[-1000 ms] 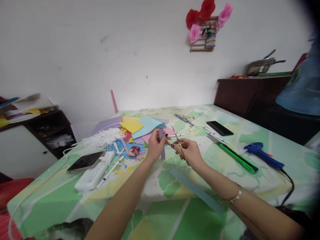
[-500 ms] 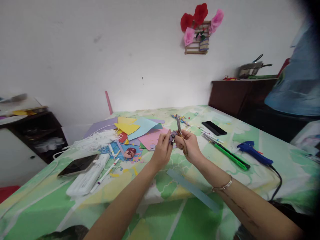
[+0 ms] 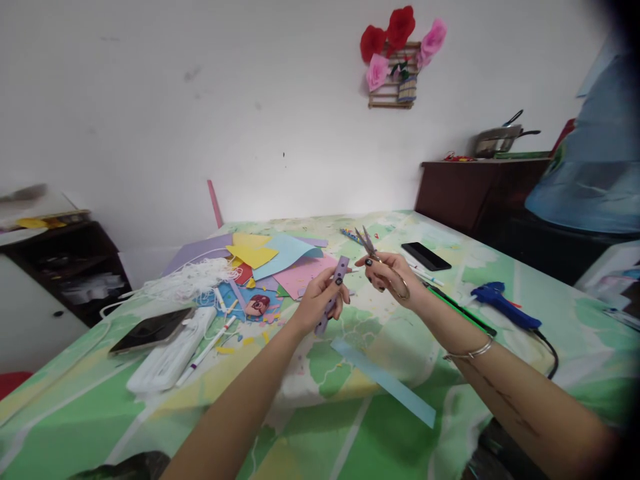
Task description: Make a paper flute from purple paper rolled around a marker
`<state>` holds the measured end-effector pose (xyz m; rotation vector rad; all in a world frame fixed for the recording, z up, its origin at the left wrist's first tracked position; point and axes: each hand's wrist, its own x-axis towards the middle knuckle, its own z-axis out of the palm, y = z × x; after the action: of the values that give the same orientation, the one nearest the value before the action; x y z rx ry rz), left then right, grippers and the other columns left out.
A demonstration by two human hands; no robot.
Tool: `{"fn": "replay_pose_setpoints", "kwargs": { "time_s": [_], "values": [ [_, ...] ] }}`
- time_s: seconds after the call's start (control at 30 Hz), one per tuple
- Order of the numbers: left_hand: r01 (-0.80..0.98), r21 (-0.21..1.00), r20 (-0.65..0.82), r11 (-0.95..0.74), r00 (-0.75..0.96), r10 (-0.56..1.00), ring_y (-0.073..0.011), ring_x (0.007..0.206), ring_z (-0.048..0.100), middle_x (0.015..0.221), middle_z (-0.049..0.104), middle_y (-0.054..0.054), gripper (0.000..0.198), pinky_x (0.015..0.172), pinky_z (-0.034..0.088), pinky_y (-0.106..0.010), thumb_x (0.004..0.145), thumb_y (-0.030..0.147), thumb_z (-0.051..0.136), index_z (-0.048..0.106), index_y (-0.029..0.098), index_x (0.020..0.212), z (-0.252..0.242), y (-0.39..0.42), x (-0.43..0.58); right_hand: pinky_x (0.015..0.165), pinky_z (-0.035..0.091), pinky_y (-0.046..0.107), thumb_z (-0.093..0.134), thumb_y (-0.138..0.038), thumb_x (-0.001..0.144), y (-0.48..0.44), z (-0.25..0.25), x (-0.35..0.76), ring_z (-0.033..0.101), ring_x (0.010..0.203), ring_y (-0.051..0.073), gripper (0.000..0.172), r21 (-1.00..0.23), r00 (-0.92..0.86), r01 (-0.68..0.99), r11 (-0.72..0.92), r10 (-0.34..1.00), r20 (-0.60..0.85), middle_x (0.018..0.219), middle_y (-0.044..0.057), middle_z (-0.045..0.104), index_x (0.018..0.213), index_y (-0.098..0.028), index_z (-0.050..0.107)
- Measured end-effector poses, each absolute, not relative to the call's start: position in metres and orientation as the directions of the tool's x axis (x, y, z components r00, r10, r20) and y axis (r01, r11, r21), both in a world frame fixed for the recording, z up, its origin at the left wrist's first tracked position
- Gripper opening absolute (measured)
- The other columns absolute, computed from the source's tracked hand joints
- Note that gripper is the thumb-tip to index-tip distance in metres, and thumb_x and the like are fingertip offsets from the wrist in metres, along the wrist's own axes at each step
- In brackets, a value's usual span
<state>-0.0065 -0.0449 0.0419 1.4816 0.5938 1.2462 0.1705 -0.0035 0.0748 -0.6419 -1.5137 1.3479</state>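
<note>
Between the thumb and fingers of my left hand (image 3: 317,303) is a purple paper strip (image 3: 342,268) with dark spots along it; its middle is partly covered by the fingers. My right hand (image 3: 393,277) is wrapped round a pair of scissors (image 3: 367,241), whose blades point up and stand parted. The scissors are apart from the strip, to its right. A light blue paper strip (image 3: 385,382) lies on the table below both hands. Coloured paper sheets (image 3: 287,255) are spread out behind my left hand, with small scraps around them.
On the right lie a black phone (image 3: 426,256), a green cutter knife (image 3: 463,310) and a blue glue gun (image 3: 505,305) with its cable. White string (image 3: 193,283), another phone (image 3: 151,330), a white case (image 3: 170,350) and a marker (image 3: 206,351) occupy the left. The patterned tablecloth (image 3: 300,433) covers the table.
My right hand has moved right with the scissors, away from the purple strip, and the blades have opened. The strip, bunched between both hands before, now shows lengthwise in my left hand.
</note>
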Motion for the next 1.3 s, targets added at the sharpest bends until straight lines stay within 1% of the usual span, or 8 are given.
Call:
{"fn": "replay_pose_setpoints", "kwargs": {
  "time_s": [0.17,0.37,0.63,0.77,0.9,1.07,1.17,1.3],
  "values": [
    [-0.198,0.920,0.366,-0.337,0.135,0.921,-0.0127,0.049,0.059,0.063,0.065,-0.003,0.033,0.042,0.042,-0.019,0.084,0.051,0.048,0.045,0.018,0.083,0.040,-0.040,-0.006,0.034,0.025,0.020,0.063,-0.048,0.073,-0.013,0.078,0.179,0.032,0.034,0.005,0.034,-0.946,-0.316,-0.016,0.325,0.896,0.313,0.044,-0.006,0.044,0.068,-0.015,0.058],
    [-0.075,0.900,0.384,-0.429,-0.326,0.864,-0.0056,0.037,0.038,0.044,0.044,0.005,0.043,0.039,0.031,-0.017,0.084,0.053,0.045,0.043,0.017,0.059,0.034,-0.026,-0.017,0.037,0.027,0.021,0.059,-0.045,0.075,-0.048,0.059,0.164,0.039,0.036,0.008,0.031,-0.878,-0.298,0.325,0.351,0.919,0.257,0.044,-0.005,0.046,0.062,-0.018,0.053],
    [-0.342,0.846,0.226,-0.408,-0.463,0.857,-0.0048,0.035,0.037,0.050,0.041,0.008,0.033,0.035,0.028,-0.016,0.081,0.047,0.050,0.041,0.019,0.066,0.036,-0.019,-0.025,0.046,0.025,0.021,0.057,-0.038,0.073,-0.088,0.045,0.141,0.037,0.047,0.009,0.032,-0.673,-0.345,0.562,0.481,0.875,0.338,0.046,-0.005,0.041,0.053,-0.019,0.043],
    [-0.427,0.827,0.146,-0.365,-0.465,0.873,-0.0058,0.037,0.042,0.054,0.047,0.007,0.036,0.033,0.030,-0.016,0.074,0.051,0.060,0.043,0.019,0.072,0.037,-0.019,-0.024,0.042,0.027,0.021,0.054,-0.039,0.076,-0.089,0.039,0.137,0.039,0.042,0.008,0.030,-0.793,-0.307,0.469,0.390,0.913,0.268,0.045,-0.004,0.045,0.056,-0.019,0.048],
    [-0.466,0.813,0.160,-0.350,-0.401,0.902,-0.0043,0.036,0.041,0.050,0.042,0.010,0.043,0.033,0.032,-0.015,0.064,0.051,0.071,0.044,0.018,0.073,0.037,-0.021,-0.020,0.036,0.031,0.020,0.058,-0.042,0.075,-0.083,0.036,0.131,0.039,0.035,0.007,0.025,-0.972,-0.330,0.126,0.200,0.932,0.149,0.052,-0.003,0.055,0.075,-0.017,0.058],
    [-0.482,0.809,0.182,-0.336,-0.339,0.923,-0.0048,0.040,0.049,0.054,0.048,0.009,0.043,0.037,0.041,-0.014,0.060,0.041,0.077,0.047,0.016,0.077,0.038,-0.025,-0.016,0.031,0.029,0.019,0.063,-0.034,0.068,-0.077,0.038,0.121,0.037,0.032,0.007,0.020,-0.974,-0.277,-0.210,0.080,0.951,0.138,0.042,-0.005,0.050,0.061,-0.017,0.054],
    [-0.545,0.780,0.199,-0.309,-0.252,0.947,-0.0055,0.045,0.054,0.056,0.052,0.008,0.039,0.043,0.046,-0.015,0.060,0.035,0.078,0.049,0.015,0.078,0.039,-0.030,-0.017,0.032,0.028,0.019,0.060,-0.032,0.071,-0.074,0.039,0.120,0.036,0.032,0.006,0.023,-0.959,-0.225,-0.251,0.130,0.956,0.189,0.039,-0.005,0.046,0.056,-0.017,0.052],
    [-0.559,0.804,0.270,-0.203,0.039,0.962,-0.0118,0.059,0.063,0.064,0.061,0.003,0.034,0.054,0.053,-0.022,0.059,0.032,0.078,0.055,0.015,0.077,0.041,-0.038,-0.017,0.032,0.027,0.019,0.061,-0.031,0.070,-0.069,0.045,0.123,0.035,0.032,0.006,0.019,-0.963,-0.172,-0.192,0.189,0.960,0.223,0.041,-0.005,0.047,0.058,-0.018,0.053]
  ]
}}
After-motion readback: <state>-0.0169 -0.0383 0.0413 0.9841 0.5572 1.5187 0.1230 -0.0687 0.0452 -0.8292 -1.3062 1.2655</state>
